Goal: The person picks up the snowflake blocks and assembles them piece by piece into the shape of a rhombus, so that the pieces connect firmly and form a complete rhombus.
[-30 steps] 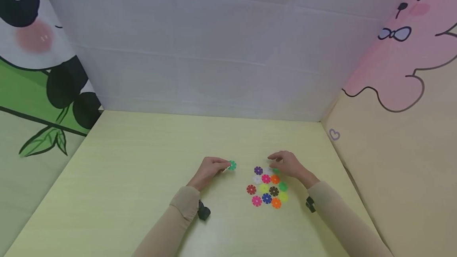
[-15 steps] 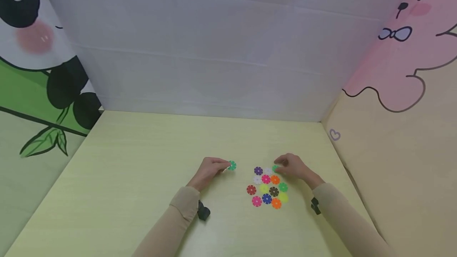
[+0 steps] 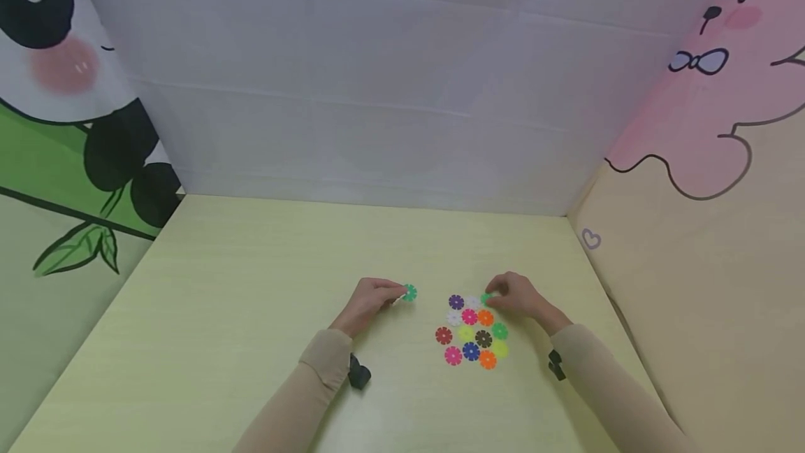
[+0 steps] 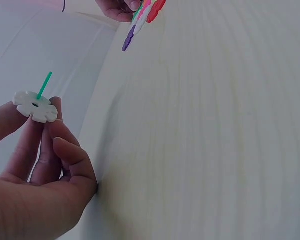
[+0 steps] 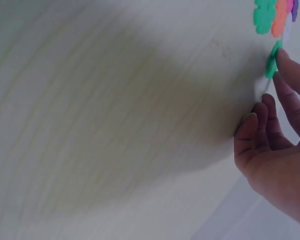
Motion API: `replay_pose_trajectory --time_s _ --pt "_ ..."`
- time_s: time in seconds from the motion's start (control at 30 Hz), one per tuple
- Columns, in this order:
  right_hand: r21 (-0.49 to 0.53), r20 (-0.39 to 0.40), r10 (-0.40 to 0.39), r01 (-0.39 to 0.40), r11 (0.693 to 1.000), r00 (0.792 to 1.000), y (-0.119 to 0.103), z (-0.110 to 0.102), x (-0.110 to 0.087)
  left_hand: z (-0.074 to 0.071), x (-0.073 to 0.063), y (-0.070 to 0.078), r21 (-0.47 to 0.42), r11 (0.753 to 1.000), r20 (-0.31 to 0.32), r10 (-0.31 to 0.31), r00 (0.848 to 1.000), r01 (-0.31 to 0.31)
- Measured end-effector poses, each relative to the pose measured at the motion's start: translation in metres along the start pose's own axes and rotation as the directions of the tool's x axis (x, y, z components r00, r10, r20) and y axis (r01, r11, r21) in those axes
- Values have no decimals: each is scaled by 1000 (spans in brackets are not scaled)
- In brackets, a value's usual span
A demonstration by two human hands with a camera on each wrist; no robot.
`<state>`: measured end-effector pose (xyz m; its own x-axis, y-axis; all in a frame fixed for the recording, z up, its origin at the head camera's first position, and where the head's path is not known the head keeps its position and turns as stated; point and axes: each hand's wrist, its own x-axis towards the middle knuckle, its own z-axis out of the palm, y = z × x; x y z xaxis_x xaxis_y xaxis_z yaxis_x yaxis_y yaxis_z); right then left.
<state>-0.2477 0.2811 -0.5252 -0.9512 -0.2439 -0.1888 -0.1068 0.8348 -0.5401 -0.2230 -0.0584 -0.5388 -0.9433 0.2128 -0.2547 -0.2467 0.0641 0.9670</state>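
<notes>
My left hand (image 3: 371, 301) pinches a white notched disc (image 4: 36, 106) between thumb and fingers, over the table. A green notched disc (image 3: 410, 293) meets it at an angle; in the left wrist view it shows edge-on, like a thin green bar (image 4: 45, 85). At the far right corner of a group of flat notched discs, my right hand (image 3: 517, 294) pinches a second green disc (image 5: 273, 61) with thumb and index finger. The other fingers curl close to the tabletop. Part of this disc is hidden behind the fingertips in the head view.
Several coloured discs lie flat and close together, among them a purple disc (image 3: 455, 302), a red disc (image 3: 443, 335), a brown disc (image 3: 483, 339) and a blue disc (image 3: 471, 351). Behind the pale wooden table (image 3: 264, 264) stands a white cloth wall (image 3: 377, 89); painted panels flank it.
My right hand has shifted a little to the right over the group, and its fingers have come together on the green disc. The left hand stays where it was with its two joined discs.
</notes>
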Motion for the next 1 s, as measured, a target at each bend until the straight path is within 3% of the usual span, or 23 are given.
replay_pose_trajectory --time_s 1.0 --pt "28 13 0 -1 1000 1000 -1 0 -2 1 -6 5 -2 1000 5 8 1000 -8"
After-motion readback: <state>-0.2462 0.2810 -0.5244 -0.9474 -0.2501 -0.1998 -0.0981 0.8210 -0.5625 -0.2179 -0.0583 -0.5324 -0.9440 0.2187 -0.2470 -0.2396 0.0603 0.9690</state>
